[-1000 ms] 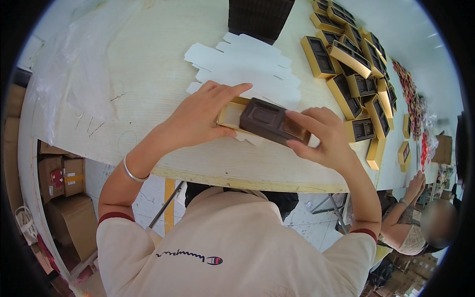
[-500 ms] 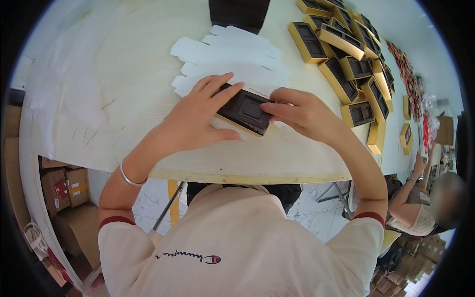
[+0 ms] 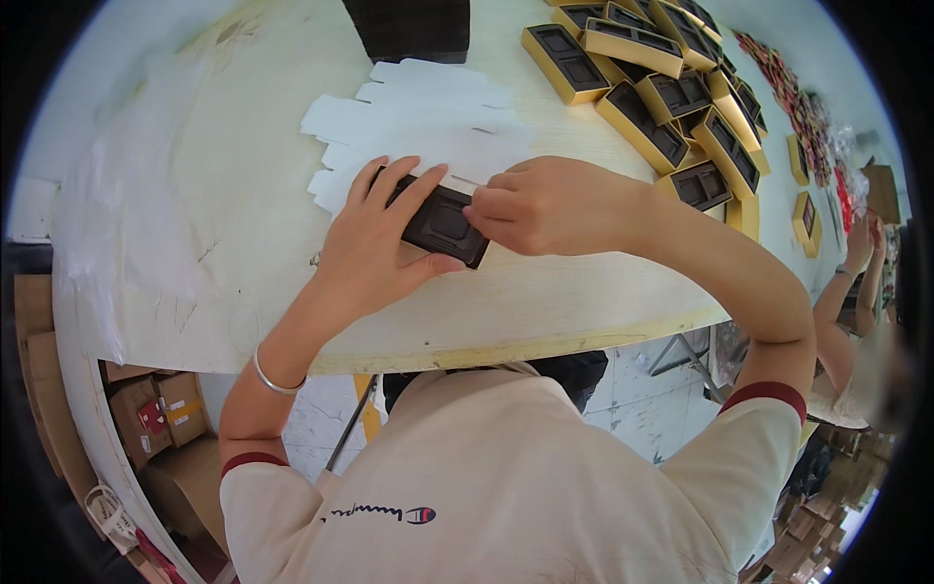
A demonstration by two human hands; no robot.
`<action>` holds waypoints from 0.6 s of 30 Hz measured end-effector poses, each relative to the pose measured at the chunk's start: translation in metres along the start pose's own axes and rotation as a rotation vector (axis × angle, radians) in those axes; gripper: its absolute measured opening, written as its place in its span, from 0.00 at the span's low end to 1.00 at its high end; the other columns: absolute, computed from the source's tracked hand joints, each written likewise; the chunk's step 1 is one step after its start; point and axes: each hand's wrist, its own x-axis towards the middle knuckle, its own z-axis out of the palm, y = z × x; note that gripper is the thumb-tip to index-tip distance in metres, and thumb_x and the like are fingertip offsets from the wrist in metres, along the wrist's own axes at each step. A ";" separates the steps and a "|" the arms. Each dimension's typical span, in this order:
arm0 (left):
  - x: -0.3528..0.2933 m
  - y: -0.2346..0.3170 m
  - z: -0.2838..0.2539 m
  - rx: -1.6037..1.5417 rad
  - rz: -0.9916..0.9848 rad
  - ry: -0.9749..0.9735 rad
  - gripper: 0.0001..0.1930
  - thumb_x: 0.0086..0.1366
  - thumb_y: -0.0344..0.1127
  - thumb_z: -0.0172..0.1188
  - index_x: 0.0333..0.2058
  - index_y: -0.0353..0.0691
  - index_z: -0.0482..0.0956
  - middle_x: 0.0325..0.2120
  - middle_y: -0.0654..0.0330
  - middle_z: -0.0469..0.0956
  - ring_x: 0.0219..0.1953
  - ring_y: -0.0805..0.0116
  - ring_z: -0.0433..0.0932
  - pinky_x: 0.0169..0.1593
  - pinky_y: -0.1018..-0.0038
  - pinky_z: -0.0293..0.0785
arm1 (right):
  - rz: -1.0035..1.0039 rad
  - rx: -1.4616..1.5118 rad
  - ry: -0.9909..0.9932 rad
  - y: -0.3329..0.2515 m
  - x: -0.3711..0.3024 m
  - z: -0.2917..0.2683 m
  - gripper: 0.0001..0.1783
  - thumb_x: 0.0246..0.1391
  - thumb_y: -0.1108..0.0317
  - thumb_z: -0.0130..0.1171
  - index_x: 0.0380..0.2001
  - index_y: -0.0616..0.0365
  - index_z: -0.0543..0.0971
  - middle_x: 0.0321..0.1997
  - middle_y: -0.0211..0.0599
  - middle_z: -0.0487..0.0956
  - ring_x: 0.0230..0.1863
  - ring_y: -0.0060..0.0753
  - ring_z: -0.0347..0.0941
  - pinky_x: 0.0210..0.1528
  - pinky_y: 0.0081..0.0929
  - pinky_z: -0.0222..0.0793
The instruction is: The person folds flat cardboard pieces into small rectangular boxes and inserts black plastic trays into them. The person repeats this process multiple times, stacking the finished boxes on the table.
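A small rectangular box with a black moulded insert lies at a slant on the table, a square hollow showing in the insert. Around its left part, my left hand is closed, fingers over the far side and thumb along the near side. At the box's right end my right hand is curled into a pinch against the rim. Whatever its fingertips grip is hidden. Just beyond the box lie flat white card blanks with notched edges, partly covered by my hands.
Gold boxes with black inserts are heaped at the far right. A black box stands beyond the card blanks. Clear plastic film lies at left. At far right another person's hands work beside red items. Cardboard boxes sit under the table.
My right hand has curled tighter, and its forearm now lies more level across the table. My left hand keeps its hold on the box. The whole view has shifted slightly.
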 end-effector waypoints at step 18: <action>-0.007 0.002 0.004 0.148 -0.018 -0.019 0.29 0.66 0.39 0.49 0.63 0.36 0.56 0.64 0.42 0.50 0.65 0.36 0.47 0.63 0.52 0.53 | 0.375 0.064 -0.005 -0.057 -0.018 0.045 0.48 0.52 0.34 0.41 0.60 0.70 0.62 0.69 0.51 0.55 0.71 0.46 0.47 0.70 0.47 0.41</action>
